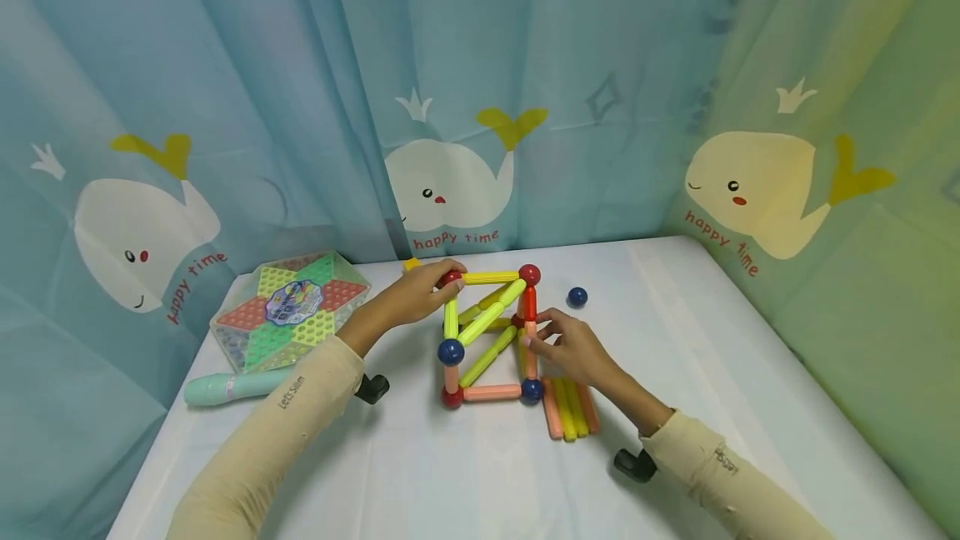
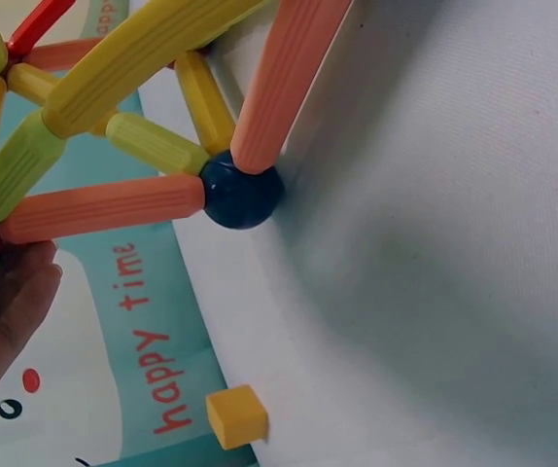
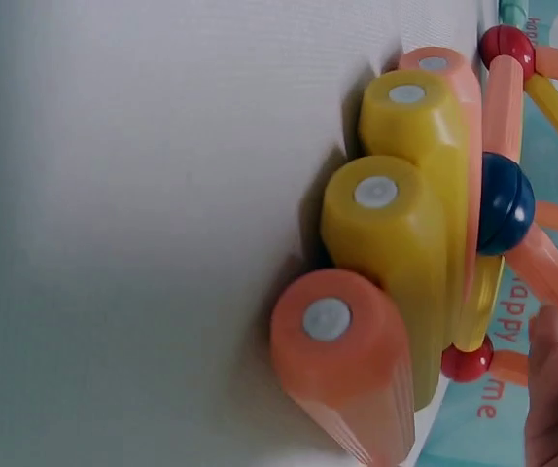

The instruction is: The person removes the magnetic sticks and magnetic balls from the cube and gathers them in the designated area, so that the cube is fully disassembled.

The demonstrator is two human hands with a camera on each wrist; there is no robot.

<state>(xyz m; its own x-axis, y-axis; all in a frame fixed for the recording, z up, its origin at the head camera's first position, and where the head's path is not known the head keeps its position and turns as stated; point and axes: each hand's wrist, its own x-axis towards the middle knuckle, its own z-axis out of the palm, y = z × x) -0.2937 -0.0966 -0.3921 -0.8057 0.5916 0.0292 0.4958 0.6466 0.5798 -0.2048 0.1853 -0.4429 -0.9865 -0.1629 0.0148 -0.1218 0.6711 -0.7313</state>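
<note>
A frame of magnetic rods and balls stands on the table. My left hand [image 1: 420,294] holds a red ball [image 1: 452,278] at its back left top corner; a yellow rod [image 1: 491,278] runs from there to another red ball [image 1: 529,275]. On the frame's right side, my right hand [image 1: 573,347] pinches an upright pink rod [image 1: 531,357] between thumb and fingers, above a blue ball [image 1: 532,391]. A red rod [image 1: 530,303] meets this pink rod's upper end. In the right wrist view, the fingertips [image 3: 549,336] lie against the pink rod; the palm is out of sight.
Beside the frame lies a row of pink and yellow rods [image 1: 572,409]. A loose blue ball [image 1: 577,297] sits behind the right hand. A yellow block [image 2: 237,416] is near the back edge. At left are a star-patterned box [image 1: 270,307] and a mint-green cylinder [image 1: 225,388].
</note>
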